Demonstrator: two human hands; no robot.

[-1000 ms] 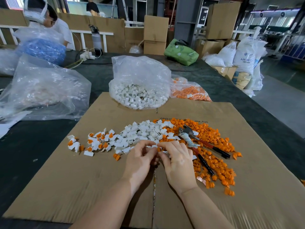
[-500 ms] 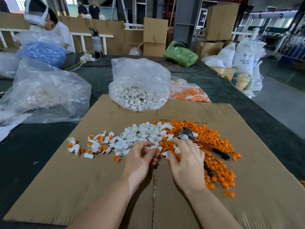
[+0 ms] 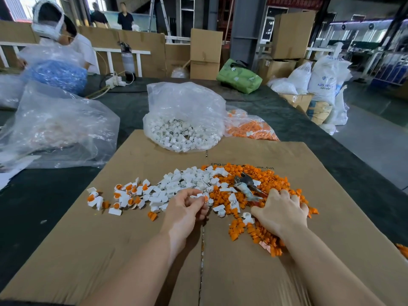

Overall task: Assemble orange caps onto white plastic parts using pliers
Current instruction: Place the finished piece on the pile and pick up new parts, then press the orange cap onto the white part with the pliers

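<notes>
Centrally, a flattened cardboard sheet [image 3: 114, 246] lies on a dark bench [image 3: 39, 208], seen from above by the person working. The left hand [image 3: 186, 209] is raised just over the sheet, its grip pinching a small white plastic part with an orange cap [image 3: 205, 198] between thumb and fingertips. The right hand [image 3: 281, 212] lies palm down on a heap of loose orange caps [image 3: 254, 173], fingers curled over the handles of the pliers [image 3: 245, 184], whose grey metal head points away toward the far edge; whether the grip has closed round the handles cannot be told. A pile of white plastic parts [image 3: 187, 180] sits between the hands and farther out. To the left lie finished pieces [image 3: 123, 195], white with orange tops. Beyond the sheet stand a clear bag of white parts [image 3: 183, 120] and a bag of orange caps [image 3: 249, 127] just beside it.
</notes>
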